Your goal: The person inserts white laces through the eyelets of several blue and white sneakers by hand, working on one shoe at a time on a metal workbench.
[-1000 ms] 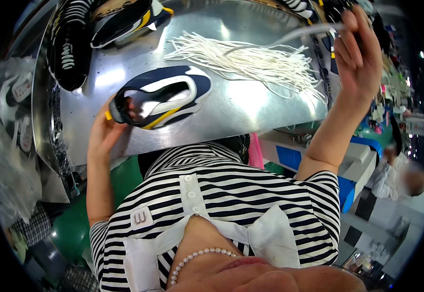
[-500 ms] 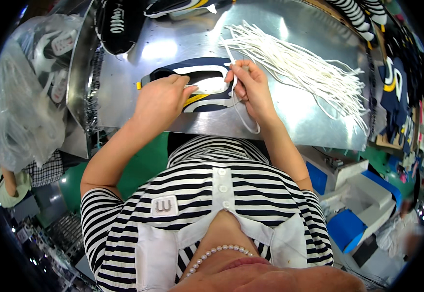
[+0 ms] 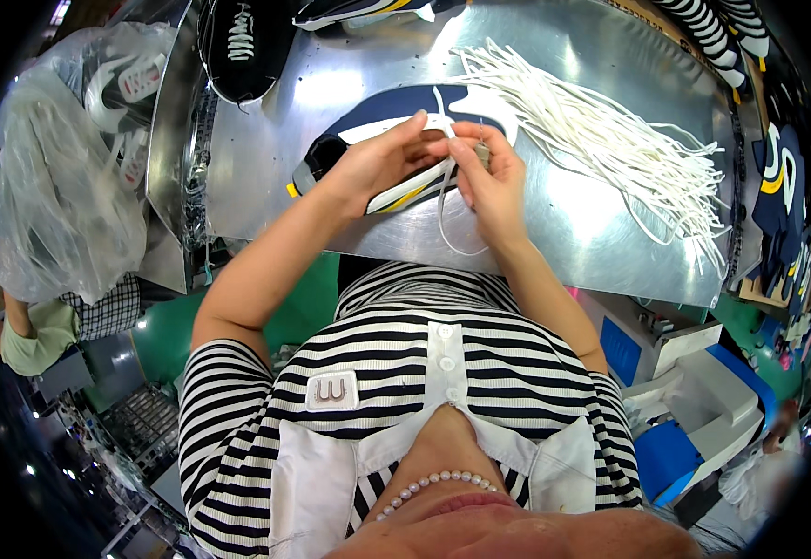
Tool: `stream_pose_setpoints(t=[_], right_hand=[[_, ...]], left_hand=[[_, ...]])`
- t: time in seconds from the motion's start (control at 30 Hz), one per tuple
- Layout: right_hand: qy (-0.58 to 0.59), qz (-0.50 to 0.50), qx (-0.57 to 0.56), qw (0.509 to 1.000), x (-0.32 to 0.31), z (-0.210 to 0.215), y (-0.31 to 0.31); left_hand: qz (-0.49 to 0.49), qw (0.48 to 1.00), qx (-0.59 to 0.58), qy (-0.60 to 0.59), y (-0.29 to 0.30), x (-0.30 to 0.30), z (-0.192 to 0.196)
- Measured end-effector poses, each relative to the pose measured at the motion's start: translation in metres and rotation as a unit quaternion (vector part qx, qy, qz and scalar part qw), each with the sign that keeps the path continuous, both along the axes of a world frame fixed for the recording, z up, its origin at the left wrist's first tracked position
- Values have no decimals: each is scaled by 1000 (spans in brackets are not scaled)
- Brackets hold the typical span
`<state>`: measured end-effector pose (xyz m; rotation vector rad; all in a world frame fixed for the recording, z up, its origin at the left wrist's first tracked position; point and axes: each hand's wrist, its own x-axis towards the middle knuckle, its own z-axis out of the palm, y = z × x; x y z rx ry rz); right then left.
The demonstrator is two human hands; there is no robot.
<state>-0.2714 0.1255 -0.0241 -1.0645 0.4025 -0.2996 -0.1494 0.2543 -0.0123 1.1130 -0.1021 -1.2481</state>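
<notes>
At a metal bench [image 3: 568, 247], a navy-and-white shoe upper [image 3: 382, 104] lies directly before a worker, beneath both hands. The right hand [image 3: 461, 152] pinches a white lace [image 3: 443, 207] between thumb and finger; the left hand [image 3: 389, 166] is half curled at the opening (whether it grips anything cannot be told). Good threading probably means bracing the edge, keeping the lace untwisted and drawing it through evenly. Counted: one upper in work, one black laced shoe [image 3: 245, 47], one loose bundle of laces [image 3: 601, 135], its overlapping strands uncountable.
</notes>
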Motion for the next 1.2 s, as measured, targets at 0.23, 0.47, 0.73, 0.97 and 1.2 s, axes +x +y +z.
stream_pose_setpoints(t=[0.23, 0.47, 0.73, 0.97, 1.2], right_hand=[[13, 32, 16, 999, -23, 7, 7], [17, 50, -105, 993, -30, 2, 14], [66, 45, -334, 939, -43, 17, 8], [38, 35, -409, 911, -31, 36, -13], [65, 61, -402, 911, -20, 34, -24]], left_hand=[[48, 994, 27, -90, 5, -18, 14], [49, 988, 51, -138, 12, -22, 23], [81, 982, 60, -158, 10, -34, 27], [74, 964, 81, -240, 9, -36, 16], [15, 935, 95, -340, 10, -38, 22]])
